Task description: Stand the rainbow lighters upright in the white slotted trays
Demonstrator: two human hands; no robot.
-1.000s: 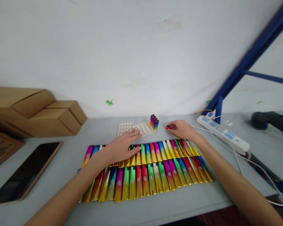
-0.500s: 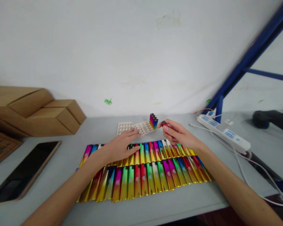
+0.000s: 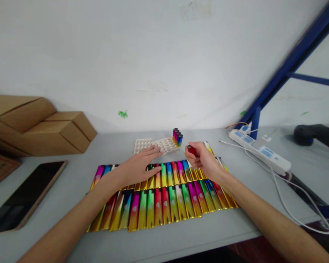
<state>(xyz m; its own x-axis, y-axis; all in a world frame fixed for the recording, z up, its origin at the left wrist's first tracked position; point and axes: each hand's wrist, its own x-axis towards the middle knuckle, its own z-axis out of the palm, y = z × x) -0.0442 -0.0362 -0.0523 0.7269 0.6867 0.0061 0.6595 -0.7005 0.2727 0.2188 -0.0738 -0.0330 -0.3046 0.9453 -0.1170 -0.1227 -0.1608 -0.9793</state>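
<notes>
While our right hand (image 3: 204, 159) is closed around a red lighter (image 3: 192, 150), we judge that the step in hand is to hold this single piece; the next move would call for a firm grip and for care not to disturb its neighbours. The lighter is just beyond the upper row (image 3: 170, 173), to the right of the tray (image 3: 168, 145). We see its dark end and red side; the fingers hide the rest. Our left hand (image 3: 138, 166), apart from the right, is spread flat beside the tray; whether it touches, we cannot tell. Standing lighters (image 3: 177, 138) are at the tray's right end. The lower row (image 3: 166, 205), shiny and gold-ended, lies on the counter (image 3: 112, 146).
</notes>
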